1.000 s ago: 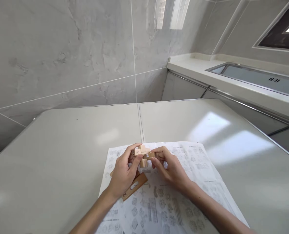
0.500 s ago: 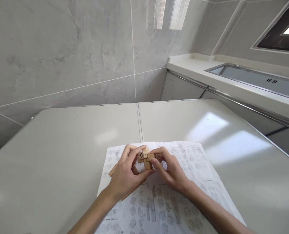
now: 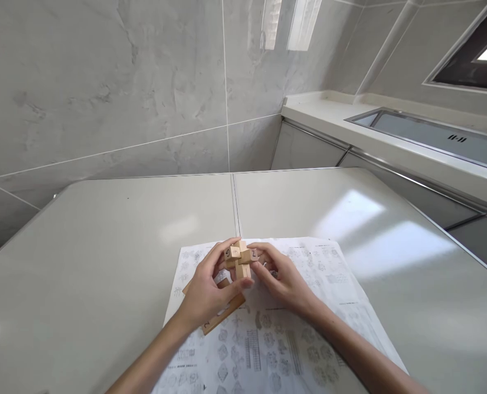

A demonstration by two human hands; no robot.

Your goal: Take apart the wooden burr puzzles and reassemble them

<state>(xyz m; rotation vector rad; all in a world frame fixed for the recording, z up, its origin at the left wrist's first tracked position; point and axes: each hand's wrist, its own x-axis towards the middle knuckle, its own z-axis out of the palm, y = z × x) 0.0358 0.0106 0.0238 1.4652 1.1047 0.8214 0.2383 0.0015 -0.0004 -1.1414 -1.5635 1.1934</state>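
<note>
The left fingers (image 3: 219, 250) hide the left side of the wooden block cluster (image 3: 245, 256); the flat wooden piece (image 3: 236, 302) beneath them is partly covered. Below the right fingers (image 3: 270, 250), the paper's (image 3: 321, 306) print is too small to read, its lower edge cut off.

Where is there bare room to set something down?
The white tabletop is bare left of the printed sheet past the left forearm, beyond it to the far edge, and right of it. Crowded: the sheet's upper part, where the left hand and right hand hold a wooden burr puzzle near a flat wooden piece.
</note>
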